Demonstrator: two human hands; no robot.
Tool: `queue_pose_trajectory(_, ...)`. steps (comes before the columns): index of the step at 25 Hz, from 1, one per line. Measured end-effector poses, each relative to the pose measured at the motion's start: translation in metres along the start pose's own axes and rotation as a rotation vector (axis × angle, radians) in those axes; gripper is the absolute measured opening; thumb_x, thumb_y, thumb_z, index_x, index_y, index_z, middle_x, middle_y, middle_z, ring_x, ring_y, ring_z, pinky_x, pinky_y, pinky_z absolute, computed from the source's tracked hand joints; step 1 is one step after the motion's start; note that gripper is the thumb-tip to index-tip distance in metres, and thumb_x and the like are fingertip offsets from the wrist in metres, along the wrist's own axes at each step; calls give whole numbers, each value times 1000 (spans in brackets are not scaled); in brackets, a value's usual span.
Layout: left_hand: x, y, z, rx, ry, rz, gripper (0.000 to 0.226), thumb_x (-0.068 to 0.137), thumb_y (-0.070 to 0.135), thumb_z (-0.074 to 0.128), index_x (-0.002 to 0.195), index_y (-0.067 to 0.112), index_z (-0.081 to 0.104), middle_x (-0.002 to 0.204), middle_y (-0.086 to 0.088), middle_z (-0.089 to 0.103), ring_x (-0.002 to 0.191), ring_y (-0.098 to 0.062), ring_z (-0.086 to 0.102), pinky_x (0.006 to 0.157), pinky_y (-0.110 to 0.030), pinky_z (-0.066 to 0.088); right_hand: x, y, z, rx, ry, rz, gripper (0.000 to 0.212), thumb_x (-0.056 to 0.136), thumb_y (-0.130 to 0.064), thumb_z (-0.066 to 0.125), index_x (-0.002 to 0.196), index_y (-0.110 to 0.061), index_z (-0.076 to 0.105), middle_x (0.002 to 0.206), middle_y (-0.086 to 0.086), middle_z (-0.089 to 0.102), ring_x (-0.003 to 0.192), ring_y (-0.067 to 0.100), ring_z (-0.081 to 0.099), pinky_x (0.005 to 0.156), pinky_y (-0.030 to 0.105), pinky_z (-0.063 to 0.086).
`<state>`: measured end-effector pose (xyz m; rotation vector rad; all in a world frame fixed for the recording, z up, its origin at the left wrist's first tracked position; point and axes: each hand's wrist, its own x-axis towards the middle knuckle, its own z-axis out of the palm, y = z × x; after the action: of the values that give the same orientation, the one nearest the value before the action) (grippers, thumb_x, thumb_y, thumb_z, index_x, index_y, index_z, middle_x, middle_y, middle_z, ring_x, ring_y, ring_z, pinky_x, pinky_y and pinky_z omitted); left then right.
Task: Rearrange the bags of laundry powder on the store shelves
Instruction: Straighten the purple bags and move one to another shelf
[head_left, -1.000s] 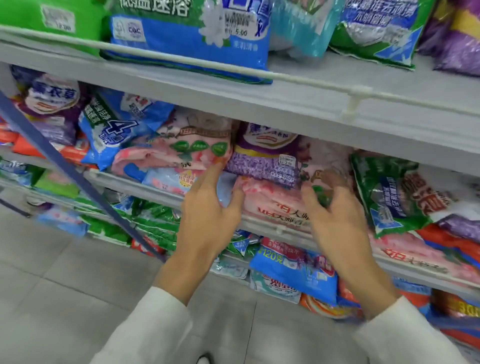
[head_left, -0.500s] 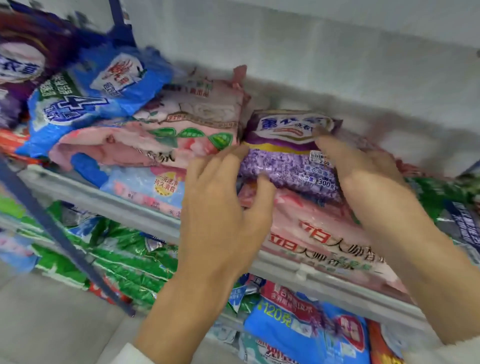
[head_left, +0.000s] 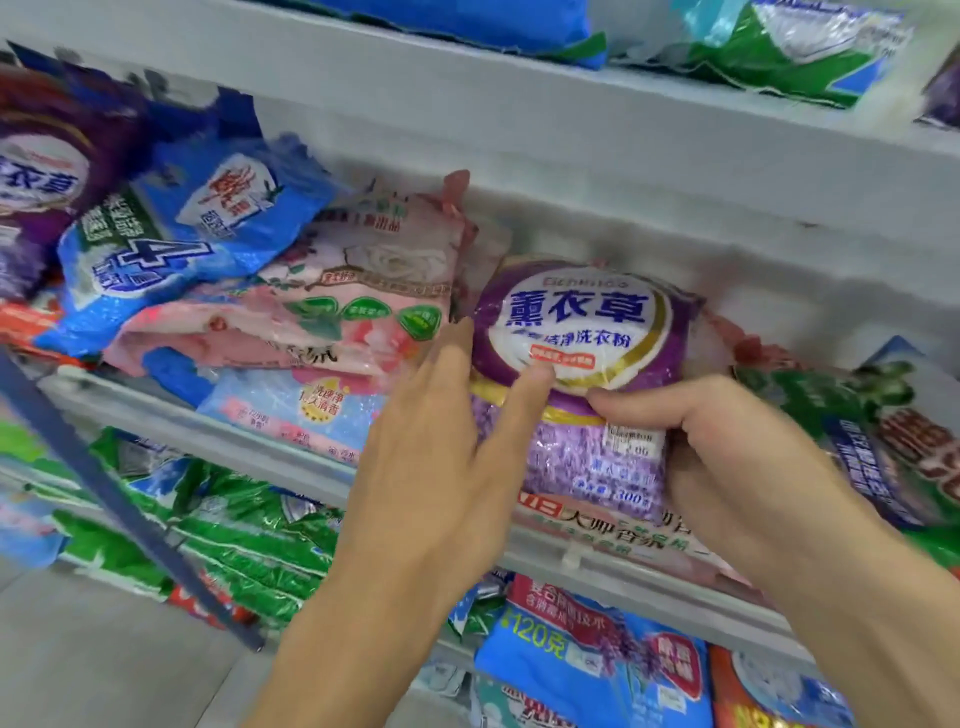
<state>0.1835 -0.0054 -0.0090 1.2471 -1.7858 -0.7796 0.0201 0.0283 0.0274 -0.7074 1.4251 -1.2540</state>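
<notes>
You're in a shop, tiered grey metal shelves (head_left: 571, 130) before you, crammed with printed bags of laundry powder (head_left: 171, 244) in several brands, a price sticker (head_left: 636, 441) on the purple bag (head_left: 582, 322)

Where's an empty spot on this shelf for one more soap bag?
Only the bare grey patch right of the purple lavender plastic bag, above the green plastic bag. Leftward, bags are piled; the left hand and right hand fill the front.

Purple bag (head_left: 587, 364) and pink bags (head_left: 332, 312) of glossy, crinkled plastic film with a paper price label (head_left: 636, 441); shelf (head_left: 519, 119) of matt, smooth, grey-painted metal.
</notes>
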Motion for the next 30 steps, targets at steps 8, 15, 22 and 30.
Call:
queue_pose_trajectory(8,-31,47,-40,-73,-285,-545,72,65,87,42,120,42,50,115,17,63,116,-17,59,87,-32,36,-70,12,-11,138,-59,81,68,64,21,67,124,-11,66,111,13,76,106,28,73,99,43,50)
queue_pose_trajectory(15,-62,79,-52,-718,-531,-608,34,85,33,63,108,12,76,106,-7,78,98,-21,75,82,-26,60,-145,8,-28,152,-52,138,78,56,7,85,129,-9,63,116,14,75,109,30,72,93,41,58)
queue_pose_trajectory(22,-83,144,-53,-781,-452,-514,23,92,17,62,110,10,74,104,-12,77,95,-28,75,80,-33,62,-179,-50,-52,212,143,59,42,77,-30,70,114,-9,72,107,13,77,98,29,75,89,41,59)
queue_pose_trajectory(30,-83,233,-47,-878,-467,-417,38,82,19,69,120,19,66,111,-8,76,101,-27,74,81,-37,61,-221,-102,-102,145,195,-51,40,73,-21,74,111,-7,70,102,13,78,92,30,76,77,38,62)
